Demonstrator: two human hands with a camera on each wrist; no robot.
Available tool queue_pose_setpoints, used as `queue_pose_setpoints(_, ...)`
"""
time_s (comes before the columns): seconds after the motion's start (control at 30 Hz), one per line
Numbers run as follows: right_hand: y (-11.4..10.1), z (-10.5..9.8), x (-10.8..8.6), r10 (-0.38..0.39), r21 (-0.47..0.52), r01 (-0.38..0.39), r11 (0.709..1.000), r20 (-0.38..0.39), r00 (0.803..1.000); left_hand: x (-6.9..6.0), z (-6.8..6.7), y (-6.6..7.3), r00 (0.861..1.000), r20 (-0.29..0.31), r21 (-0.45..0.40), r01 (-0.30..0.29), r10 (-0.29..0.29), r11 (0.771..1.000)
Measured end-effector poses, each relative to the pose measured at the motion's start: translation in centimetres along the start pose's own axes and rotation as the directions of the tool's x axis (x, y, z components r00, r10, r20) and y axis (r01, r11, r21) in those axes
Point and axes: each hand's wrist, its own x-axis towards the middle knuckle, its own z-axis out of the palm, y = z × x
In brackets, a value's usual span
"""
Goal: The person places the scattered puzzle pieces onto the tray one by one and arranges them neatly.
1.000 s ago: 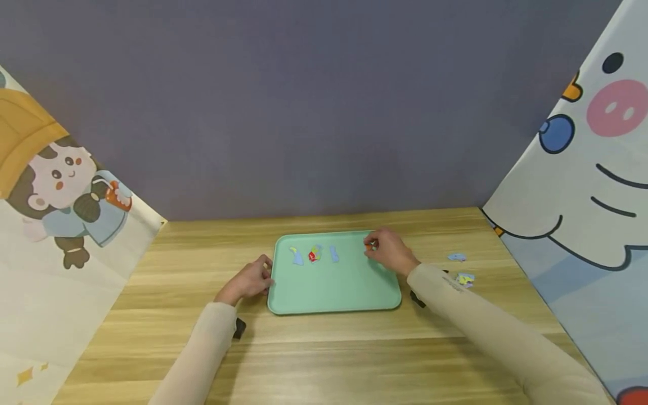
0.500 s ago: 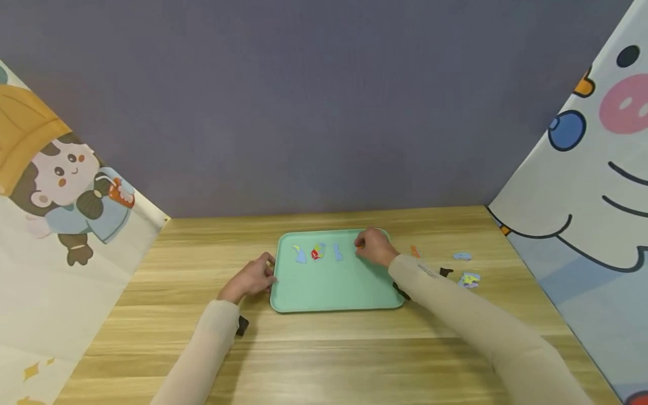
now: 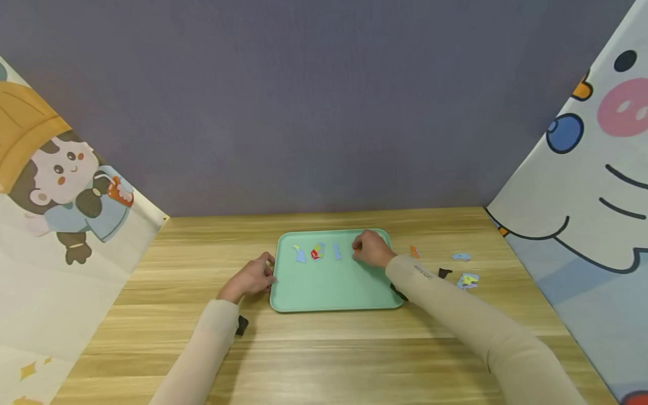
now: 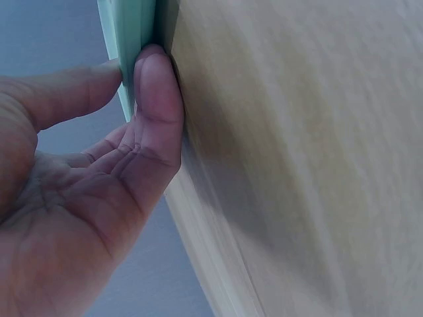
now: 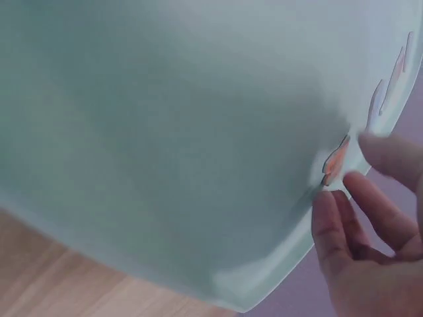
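At far left a white panel (image 3: 30, 281) bears a cartoon figure in an orange hat. Next, on the wood-grain counter (image 3: 152, 315), the person's left hand (image 3: 251, 277) pinches the left rim of a mint-green tray (image 3: 324, 287), thumb on one side and a finger on the other. Along the tray's far part lie flat cut-outs: a light-blue piece with a yellow tip (image 3: 299, 254), a red, yellow and blue piece (image 3: 317, 251), then a narrow light-blue piece (image 3: 337, 251). Right of these, the right hand (image 3: 373, 248) has its fingers loosely bent and parted from the thumb, close around an orange piece (image 5: 336, 160) in the tray; whether they touch it I cannot tell. Beyond the tray, on the counter, are a second orange cut-out (image 3: 414, 251), a black cut-out (image 3: 444, 273), a small light-blue cut-out (image 3: 460, 256) and, nearer the person, a yellow-and-blue cut-out (image 3: 467, 280). At far right stands a cartoon pig panel (image 3: 622, 174).
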Motion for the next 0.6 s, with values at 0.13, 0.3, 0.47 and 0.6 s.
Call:
queue_pose_setpoints(0.13, -0.2, -0.5, -0.7, 0.024, 0.031, -0.022, 0.999, -0.048, 0.999, 0.0, 0.1, -0.2, 1.0, -0.002, 0.002, -0.008, 0.008, 1.0)
queue_pose_setpoints(0.3, 0.2, -1.9, -1.8, 0.063, 0.078, -0.059, 0.995, -0.054, 0.997, -0.2, 0.1, -0.3, 1.0, 0.003, 0.004, -0.009, 0.009, 1.0)
queue_pose_setpoints(0.47, 1.1, -3.6, -2.8, 0.064, 0.07, -0.059, 0.996, -0.07, 0.995, -0.3, -0.2, -0.2, 1.0, 0.006, -0.001, -0.012, 0.012, 1.0)
queue_pose_setpoints(0.6, 2.2, -4.9, -3.8, 0.082, 0.064, -0.078, 0.995, -0.077, 0.994, -0.2, -0.2, -0.1, 1.0, 0.018, 0.004, -0.015, 0.015, 1.0)
